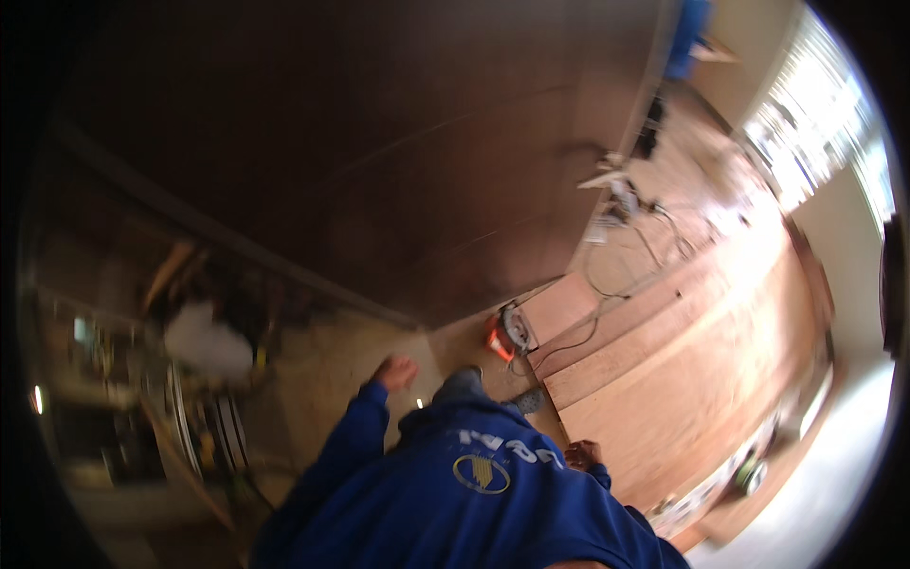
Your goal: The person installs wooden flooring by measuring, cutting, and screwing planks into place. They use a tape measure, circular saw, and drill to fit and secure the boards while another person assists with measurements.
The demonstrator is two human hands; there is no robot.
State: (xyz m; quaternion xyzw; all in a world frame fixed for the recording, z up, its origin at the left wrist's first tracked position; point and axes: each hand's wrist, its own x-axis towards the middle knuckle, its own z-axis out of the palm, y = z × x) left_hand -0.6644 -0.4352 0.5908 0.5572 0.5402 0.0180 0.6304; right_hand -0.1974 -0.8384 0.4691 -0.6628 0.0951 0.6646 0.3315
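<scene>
Head view showed the left hand (396, 372) at lower centre, fingers loosely curled, and the right hand (583, 455) near the wooden sheet (664, 394) at lower right; whether either gripped anything, I could not tell. Mid-frame, an orange power tool (508, 334) sat near a small board (564, 308). Pale floor (318, 384) ran leftward, its upper side edged by a dark panel (379, 180).
</scene>
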